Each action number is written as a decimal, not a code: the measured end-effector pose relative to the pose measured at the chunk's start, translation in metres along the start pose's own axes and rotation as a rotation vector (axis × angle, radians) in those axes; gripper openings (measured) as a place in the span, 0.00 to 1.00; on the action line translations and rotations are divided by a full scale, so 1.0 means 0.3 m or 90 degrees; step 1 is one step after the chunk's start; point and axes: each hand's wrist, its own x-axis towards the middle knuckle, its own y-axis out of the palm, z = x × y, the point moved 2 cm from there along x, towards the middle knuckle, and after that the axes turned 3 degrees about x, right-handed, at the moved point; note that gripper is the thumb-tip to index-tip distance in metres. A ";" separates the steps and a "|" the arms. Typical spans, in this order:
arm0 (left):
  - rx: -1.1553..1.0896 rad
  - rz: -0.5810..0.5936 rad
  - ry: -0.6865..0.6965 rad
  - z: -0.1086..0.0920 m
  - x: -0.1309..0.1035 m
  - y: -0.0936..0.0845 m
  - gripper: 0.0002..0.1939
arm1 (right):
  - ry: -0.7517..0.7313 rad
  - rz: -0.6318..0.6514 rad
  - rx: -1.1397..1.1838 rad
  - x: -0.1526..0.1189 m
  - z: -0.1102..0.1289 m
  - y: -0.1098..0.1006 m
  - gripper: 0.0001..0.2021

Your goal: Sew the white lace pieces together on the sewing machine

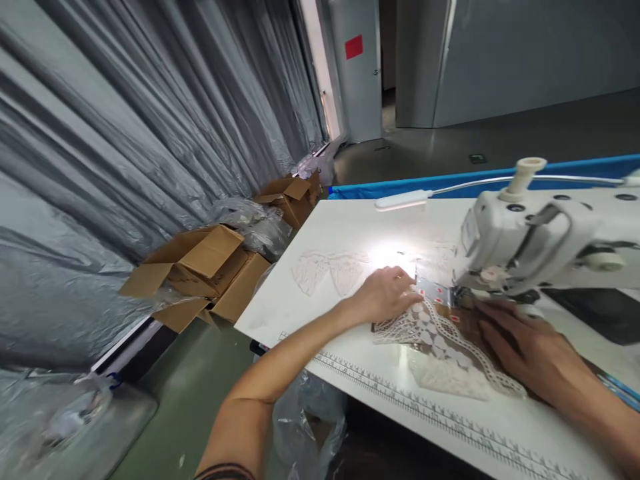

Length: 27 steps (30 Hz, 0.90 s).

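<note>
White lace with a scalloped, dotted edge (440,340) lies over a brown piece on the white table, in front of the sewing machine (530,233). My left hand (387,295) rests on the lace's upper left end, fingers spread and pointing right. On the brown material right of the lace lies my right hand (525,340), its fingers apart and reaching toward the presser foot (463,295). Small red marks show near the needle area. A further pale lace piece (450,377) is at the near side, and faint lace (330,270) lies flat left of my left hand.
A lit lamp (404,200) on a bent stem shines on the table (280,307). A printed ruler (390,387) runs along the near edge. Blue-handled scissors (620,390) lie far right. Open cardboard boxes (210,253) and plastic bags stand left, beside a silver curtain (150,120).
</note>
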 end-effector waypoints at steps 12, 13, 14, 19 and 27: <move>-0.274 -0.019 0.063 -0.051 -0.003 -0.031 0.09 | -0.018 0.118 0.310 0.002 0.150 -0.067 0.32; -0.341 -0.004 0.047 -0.071 -0.013 -0.051 0.09 | -0.018 0.164 0.340 0.002 0.166 -0.075 0.35; -0.401 0.010 0.020 -0.086 -0.026 -0.073 0.08 | -0.014 0.219 0.375 0.002 0.183 -0.087 0.36; -0.566 0.017 -0.144 -0.097 -0.093 -0.163 0.12 | 0.121 0.456 0.577 -0.018 0.218 -0.172 0.23; -0.255 0.023 -0.112 -0.044 -0.065 -0.067 0.15 | 0.302 0.333 0.453 0.030 0.059 -0.167 0.21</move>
